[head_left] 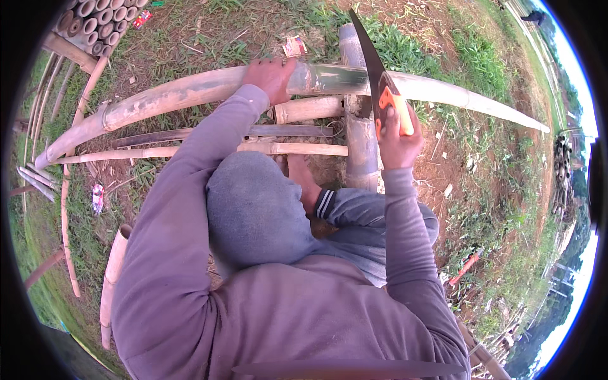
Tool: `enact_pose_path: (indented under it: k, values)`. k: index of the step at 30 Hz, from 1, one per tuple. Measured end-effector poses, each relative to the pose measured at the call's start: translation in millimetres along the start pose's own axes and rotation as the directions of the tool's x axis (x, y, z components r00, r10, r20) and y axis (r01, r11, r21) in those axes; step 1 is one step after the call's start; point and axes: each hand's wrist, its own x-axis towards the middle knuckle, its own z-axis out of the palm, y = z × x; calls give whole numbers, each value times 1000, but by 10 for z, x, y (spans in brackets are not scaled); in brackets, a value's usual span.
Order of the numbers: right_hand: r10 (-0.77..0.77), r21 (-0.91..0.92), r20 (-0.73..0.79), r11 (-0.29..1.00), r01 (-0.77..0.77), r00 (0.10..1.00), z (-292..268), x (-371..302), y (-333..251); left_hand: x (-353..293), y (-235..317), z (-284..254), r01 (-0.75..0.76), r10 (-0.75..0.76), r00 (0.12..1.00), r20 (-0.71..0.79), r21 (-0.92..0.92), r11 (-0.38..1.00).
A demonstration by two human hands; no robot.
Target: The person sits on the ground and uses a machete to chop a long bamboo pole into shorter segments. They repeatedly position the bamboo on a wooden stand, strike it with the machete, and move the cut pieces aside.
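A long, thick bamboo pole (190, 88) lies crosswise in front of me, pale with a green stretch near its middle. My left hand (271, 79) grips it from above, fingers curled over the far side, left of that stretch. Closed around an orange-and-black handle, my right hand (400, 136) holds a handsaw (370, 50). Its dark curved blade points away from me and crosses over the pole in the picture; whether it touches the bamboo I cannot tell. Beneath the pole, a thick greyish log (362, 152) runs away from me. A short bamboo piece (310, 109) lies against it.
Thinner bamboo strips (209, 152) lie on the near side of the pole, by my bare foot (303, 180). Stacked bamboo tubes (95, 25) stand at far left. A bamboo length (116, 272) rests at near left. A red-handled tool (465, 268) lies in grass at right.
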Motion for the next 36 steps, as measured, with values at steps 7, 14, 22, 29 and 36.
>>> enact_pose_path:
  k: [7, 14, 22, 29, 36]
  values:
    - [153, 319, -39, 939, -133, 987, -747, -1381, -169, 214, -68, -198, 78, -70, 969, 237, -25, 997]
    - [159, 206, 41, 965, -164, 987, -54, -62, -153, 306, -55, -240, 56, -40, 976, 215, -69, 996]
    - [21, 141, -38, 990, -15, 999, -952, -1524, -295, 174, -87, -93, 94, -87, 978, 188, -29, 995]
    - [124, 162, -1, 979, -122, 992, -66, 92, 40, 278, 75, -271, 103, -83, 970, 227, -76, 992]
    - [157, 323, 5, 934, -150, 988, -690, -1035, -224, 24, -9, -83, 108, -105, 981, 165, -12, 994]
